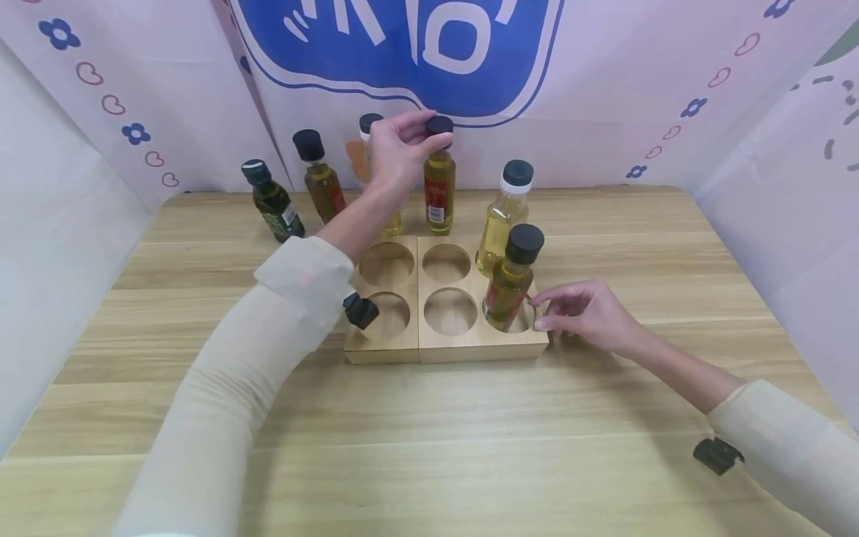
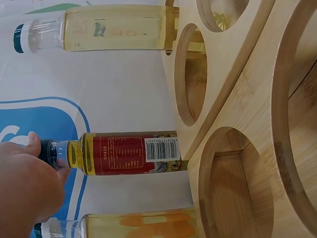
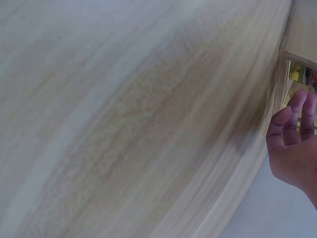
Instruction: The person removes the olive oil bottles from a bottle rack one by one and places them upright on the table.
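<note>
My left hand (image 1: pixel 397 151) pinches the black cap of an oil bottle (image 1: pixel 439 190) between thumb and fingers. This red-labelled bottle is upright just behind a wooden rack (image 1: pixel 451 352) with round holes. With bent fingers, my right hand (image 1: pixel 593 317) holds the rack's right end, thumb and index fingertip at the edge. In the rack's front right hole stands another red-labelled oil bottle (image 1: pixel 510 287), tilted slightly. A pale oil bottle (image 1: pixel 499 227) with a dark green cap occupies the hole behind it. The left wrist view shows the gripped bottle's barcode label and cap (image 2: pixel 48 152).
Left of the gripped bottle stand a pale oil bottle (image 1: pixel 393 224), partly hidden by my left hand, a red-labelled bottle (image 1: pixel 325 186) and a small dark green bottle (image 1: pixel 277 205). A printed cloth (image 1: pixel 577 89) hangs behind the wooden table (image 1: pixel 470 447).
</note>
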The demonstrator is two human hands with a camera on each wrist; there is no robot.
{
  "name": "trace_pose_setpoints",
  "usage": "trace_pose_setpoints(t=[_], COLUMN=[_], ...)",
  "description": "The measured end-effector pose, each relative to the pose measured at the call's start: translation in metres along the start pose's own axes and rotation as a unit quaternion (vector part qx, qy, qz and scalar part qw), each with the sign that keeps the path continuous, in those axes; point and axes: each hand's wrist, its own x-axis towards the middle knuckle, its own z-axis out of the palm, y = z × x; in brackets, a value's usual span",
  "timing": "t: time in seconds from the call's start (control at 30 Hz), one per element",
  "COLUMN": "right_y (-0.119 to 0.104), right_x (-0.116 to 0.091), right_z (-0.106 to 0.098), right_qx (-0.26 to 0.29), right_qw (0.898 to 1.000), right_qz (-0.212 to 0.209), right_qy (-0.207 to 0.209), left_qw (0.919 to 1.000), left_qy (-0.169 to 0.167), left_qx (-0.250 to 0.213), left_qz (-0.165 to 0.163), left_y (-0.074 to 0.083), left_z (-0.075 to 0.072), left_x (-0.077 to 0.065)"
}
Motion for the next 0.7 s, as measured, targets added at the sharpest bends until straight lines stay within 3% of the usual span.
trace_pose_setpoints(t=[0.7], right_y=[0.002], right_x=[0.0], right_z=[0.001], right_qx=[0.009], right_qw=[1.0], right_qz=[-0.008], right_qy=[0.005], left_qw=[0.9998], left_qy=[0.008], left_qx=[0.014], left_qz=[0.015], left_y=[-0.013], left_z=[0.008], left_x=[0.007])
